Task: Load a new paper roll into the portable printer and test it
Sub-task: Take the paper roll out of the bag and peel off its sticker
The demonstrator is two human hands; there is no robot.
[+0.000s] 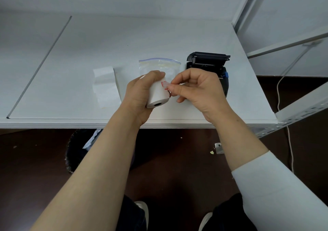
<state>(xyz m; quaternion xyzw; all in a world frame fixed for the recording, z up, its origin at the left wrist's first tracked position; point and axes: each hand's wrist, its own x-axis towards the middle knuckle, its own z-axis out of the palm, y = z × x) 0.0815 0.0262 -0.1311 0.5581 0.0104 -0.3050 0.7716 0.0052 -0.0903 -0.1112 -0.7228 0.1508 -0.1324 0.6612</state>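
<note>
My left hand (140,96) is wrapped around a white paper roll (158,96), held above the table's front edge with its dark core hole facing me. My right hand (197,89) pinches a small clear tab with red print (165,85) stuck on the roll's side, between thumb and forefinger. The black portable printer (209,62) sits on the table just behind my right hand, its lid raised and a blue part on its right side. My right hand hides the printer's lower body.
A clear zip bag (159,64) lies behind the roll. A strip of white paper (105,83) lies to the left on the white table (71,62). A white metal rack frame (292,110) stands at the right. A black bin (78,151) sits under the table.
</note>
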